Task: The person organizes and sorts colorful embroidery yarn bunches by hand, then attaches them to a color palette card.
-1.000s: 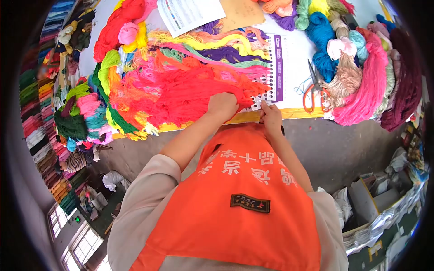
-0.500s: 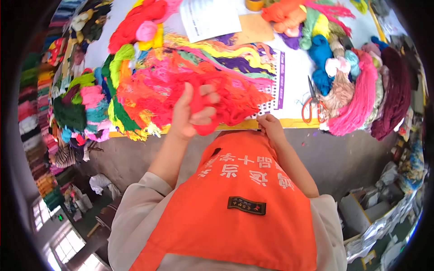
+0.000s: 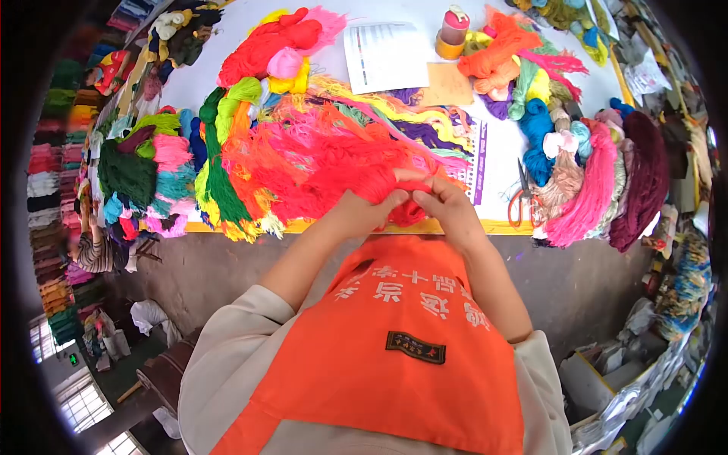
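Observation:
Both my hands meet at the front edge of the table, over a bundle of red embroidery thread (image 3: 356, 168). My left hand (image 3: 369, 209) is closed around the red strands, its thumb pointing toward the right hand. My right hand (image 3: 453, 210) pinches the same thread close by, thumb and fingers together. Under and behind the red bundle spreads a pile of loose orange and pink thread (image 3: 265, 155). Just beyond my right hand lies a white card with punched holes and a purple printed strip (image 3: 480, 163). Some of the strands between my fingers are hidden.
Red-handled scissors (image 3: 522, 199) lie on the right, near blue thread skeins (image 3: 538, 140) and a pink hank (image 3: 591, 193). At the back are a printed sheet (image 3: 387, 57) and a jar (image 3: 453, 34). Dark green skeins (image 3: 129, 171) sit at the left.
My left hand, raised with a loop of red thread before, has come down and right to the table edge. My right hand has risen slightly and now grips the red thread too.

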Tool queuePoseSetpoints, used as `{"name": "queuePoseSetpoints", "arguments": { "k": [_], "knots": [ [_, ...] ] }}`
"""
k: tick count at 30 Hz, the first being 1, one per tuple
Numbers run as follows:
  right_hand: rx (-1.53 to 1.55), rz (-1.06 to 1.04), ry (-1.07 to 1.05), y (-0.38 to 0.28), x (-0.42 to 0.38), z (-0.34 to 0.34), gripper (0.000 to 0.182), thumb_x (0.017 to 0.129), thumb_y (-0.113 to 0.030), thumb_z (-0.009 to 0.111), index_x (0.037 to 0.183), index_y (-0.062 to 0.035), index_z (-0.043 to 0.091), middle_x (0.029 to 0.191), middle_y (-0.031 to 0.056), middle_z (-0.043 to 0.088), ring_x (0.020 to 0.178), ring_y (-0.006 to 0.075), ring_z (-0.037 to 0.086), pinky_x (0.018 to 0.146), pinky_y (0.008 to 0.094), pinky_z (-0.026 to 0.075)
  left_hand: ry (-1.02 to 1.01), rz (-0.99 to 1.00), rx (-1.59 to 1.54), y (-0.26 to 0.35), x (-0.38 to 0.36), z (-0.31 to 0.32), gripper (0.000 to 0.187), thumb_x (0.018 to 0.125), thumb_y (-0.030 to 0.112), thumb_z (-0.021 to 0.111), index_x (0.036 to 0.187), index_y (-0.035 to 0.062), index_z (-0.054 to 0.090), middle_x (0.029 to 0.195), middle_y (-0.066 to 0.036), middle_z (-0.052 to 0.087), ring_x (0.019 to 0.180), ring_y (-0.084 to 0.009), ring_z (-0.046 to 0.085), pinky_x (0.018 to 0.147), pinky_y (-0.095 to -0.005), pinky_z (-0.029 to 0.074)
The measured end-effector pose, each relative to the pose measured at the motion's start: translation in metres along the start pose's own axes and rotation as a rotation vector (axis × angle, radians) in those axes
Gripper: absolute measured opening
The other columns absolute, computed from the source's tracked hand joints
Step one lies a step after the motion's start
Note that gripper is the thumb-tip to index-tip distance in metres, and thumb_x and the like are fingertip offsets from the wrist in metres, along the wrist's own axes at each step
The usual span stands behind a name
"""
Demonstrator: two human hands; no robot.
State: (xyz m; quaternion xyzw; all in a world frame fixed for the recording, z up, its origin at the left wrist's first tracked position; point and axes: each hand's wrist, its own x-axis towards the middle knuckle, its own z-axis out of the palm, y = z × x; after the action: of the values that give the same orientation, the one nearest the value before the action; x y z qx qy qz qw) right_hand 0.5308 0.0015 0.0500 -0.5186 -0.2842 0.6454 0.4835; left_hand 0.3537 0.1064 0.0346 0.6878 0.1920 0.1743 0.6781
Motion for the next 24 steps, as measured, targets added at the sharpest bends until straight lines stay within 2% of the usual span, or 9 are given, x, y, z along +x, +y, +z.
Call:
{"name": "queuePoseSetpoints", "arguments": {
  "k": [1, 5, 7, 10, 11, 14, 18, 21, 24],
  "knots": [
    [-0.038, 0.037, -0.02, -0.003, -0.009, -0.004, 0.011, 0.094, -0.015, 0.063, 0.099, -0.0052, 0.063, 0.083, -0.0024, 0.061, 0.075, 0.0056, 0.053, 0.07, 0.0239, 0.042, 0.02, 0.217, 0.37, -0.008, 0.002, -0.004, 0.053, 0.094, 0.044, 0.062, 0.131, 0.0073, 0.055, 0.124, -0.014, 0.062, 0.065, -0.0166, 0.066, 0.043, -0.0234, 0.044],
    [-0.223, 0.108, -0.084, -0.011, -0.029, -0.012, 0.009, 0.098, -0.016, 0.058, 0.1, -0.0076, 0.062, 0.084, -0.0018, 0.062, 0.075, 0.0063, 0.054, 0.066, 0.0248, 0.042, 0.117, 0.179, 0.512, 0.008, -0.002, 0.013, 0.026, 0.1, 0.028, 0.054, 0.099, 0.0041, 0.064, 0.09, -0.01, 0.068, 0.053, -0.0116, 0.057, 0.041, -0.0242, 0.04],
    [-0.211, -0.144, -0.002, -0.006, -0.027, -0.009, 0.012, 0.1, -0.018, 0.055, 0.1, -0.008, 0.061, 0.084, -0.0013, 0.062, 0.074, 0.0079, 0.055, 0.066, 0.0258, 0.046, -0.031, -0.829, -0.292, 0.034, -0.001, 0.027, 0.029, 0.101, 0.031, 0.051, 0.094, 0.005, 0.062, 0.076, -0.008, 0.065, 0.043, -0.0084, 0.044, 0.038, -0.0223, 0.031],
    [-0.197, -0.519, 0.108, 0.003, -0.02, -0.009, 0.017, 0.103, -0.023, 0.05, 0.101, -0.0085, 0.059, 0.084, -0.0005, 0.063, 0.073, 0.0103, 0.057, 0.067, 0.0275, 0.051, -0.123, -0.788, -0.648, 0.015, -0.008, 0.035, 0.034, 0.102, 0.034, 0.048, 0.102, 0.0046, 0.064, 0.068, -0.006, 0.061, 0.04, -0.0058, 0.036, 0.037, -0.0211, 0.024],
    [0.316, -0.323, 0.095, 0.023, -0.018, -0.011, 0.014, 0.103, -0.022, 0.05, 0.101, -0.0108, 0.056, 0.077, -0.0023, 0.056, 0.065, 0.0101, 0.052, 0.074, 0.0284, 0.053, -0.059, -0.735, -0.659, 0.014, -0.011, 0.032, 0.033, 0.101, 0.033, 0.05, 0.107, 0.004, 0.065, 0.067, -0.004, 0.059, 0.041, -0.0046, 0.036, 0.038, -0.0203, 0.024],
    [0.699, -0.199, 0.002, 0.039, -0.044, -0.061, 0.011, 0.103, -0.022, 0.051, 0.101, -0.0125, 0.054, 0.072, -0.0039, 0.047, 0.06, 0.0076, 0.043, 0.072, 0.0267, 0.052, 0.144, -0.658, -0.817, -0.005, -0.031, -0.023, 0.034, 0.1, 0.022, 0.05, 0.127, 0.0037, 0.058, 0.063, 0.005, 0.044, 0.044, -0.0014, 0.029, 0.039, -0.018, 0.022],
    [0.02, 0.186, 0.485, 0.093, -0.116, -0.2, 0.011, 0.102, -0.021, 0.05, 0.1, -0.0129, 0.057, 0.072, -0.0074, 0.043, 0.059, 0.0043, 0.038, 0.054, 0.0205, 0.035, 0.769, -0.509, -0.779, -0.047, -0.099, -0.153, 0.023, 0.096, 0.017, 0.058, 0.115, 0.0062, 0.063, 0.073, 0.007, 0.047, 0.053, -0.0015, 0.036, 0.042, -0.016, 0.028],
    [-0.873, 0.43, 0.59, 0.178, -0.203, -0.339, 0.014, 0.099, -0.025, 0.052, 0.101, -0.0131, 0.059, 0.081, 0.0098, 0.065, 0.066, 0.0253, 0.062, 0.059, 0.0381, 0.048, 1.283, -0.29, -0.723, -0.065, -0.168, -0.234, 0.02, 0.098, 0.017, 0.056, 0.114, 0.0058, 0.062, 0.074, 0.006, 0.05, 0.053, -0.0022, 0.037, 0.041, -0.0162, 0.029],
    [-1.406, 0.808, 0.588, 0.16, -0.228, -0.358, 0.016, 0.098, -0.026, 0.049, 0.101, -0.0125, 0.057, 0.09, 0.0191, 0.068, 0.081, 0.0382, 0.066, 0.067, 0.0512, 0.049, 1.13, -0.027, -0.781, -0.027, -0.134, -0.185, 0.027, 0.1, 0.021, 0.054, 0.121, 0.0049, 0.06, 0.076, 0.004, 0.055, 0.052, -0.0004, 0.036, 0.039, -0.015, 0.025]
  ]
}}
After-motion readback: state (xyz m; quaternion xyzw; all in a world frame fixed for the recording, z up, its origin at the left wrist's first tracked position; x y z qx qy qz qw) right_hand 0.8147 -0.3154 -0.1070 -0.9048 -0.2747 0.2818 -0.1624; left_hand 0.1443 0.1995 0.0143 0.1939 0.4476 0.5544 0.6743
